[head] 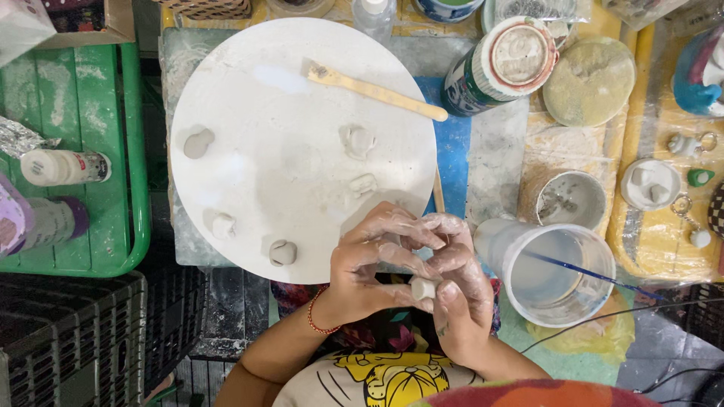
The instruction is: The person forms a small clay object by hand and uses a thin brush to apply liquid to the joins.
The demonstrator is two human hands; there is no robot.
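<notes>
Head view: lower centre of frame, left hand (369,267) & right hand (456,290) meet, fingers curled tight, pinching a small pale clay lump (422,288) btwn thumbs. Round white board (302,98) above w/ clay bits, wooden stick (375,90) upper centre, water cup (554,271) at right

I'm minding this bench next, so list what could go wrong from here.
Both hands, left and right, pinch a small clay lump over the lap, off the round board; if it slips, it probably lands on clothing.

The water cup with a brush stands close to the right hand; an elbow nudge might tip it.
</notes>
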